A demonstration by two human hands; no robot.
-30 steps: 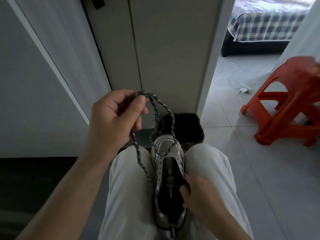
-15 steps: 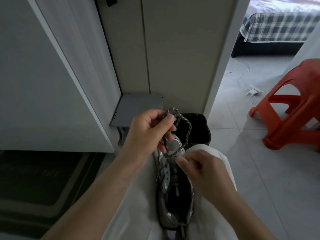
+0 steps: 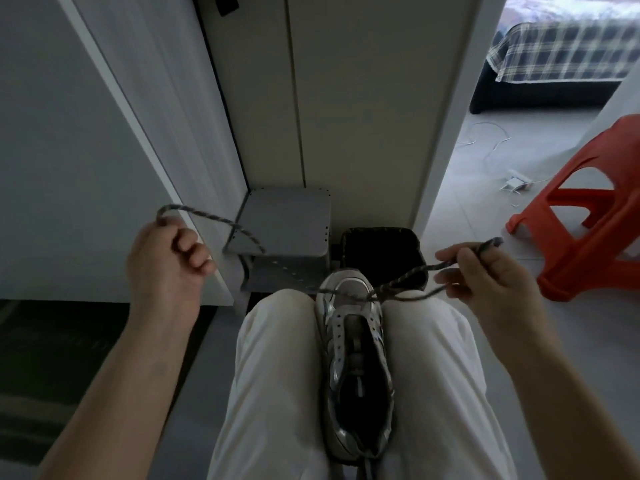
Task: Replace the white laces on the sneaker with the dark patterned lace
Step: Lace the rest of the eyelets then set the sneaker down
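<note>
While the sneaker [image 3: 356, 341] (grey/silver upper) sits toe-out btwn knees [image 3: 284, 327], dark patterned lace [image 3: 429, 267] w/ pale flecks crosses its toe; left hand [image 3: 166, 268] & right hand [image 3: 485, 275] each grip it.

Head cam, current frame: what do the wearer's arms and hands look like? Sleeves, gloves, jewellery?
No sleeves in view: the left forearm and right forearm are bare to the frame edge. The left hand and right hand wear no gloves; no ring, watch or wristband shows. Off-white trousers cover the legs.
</note>
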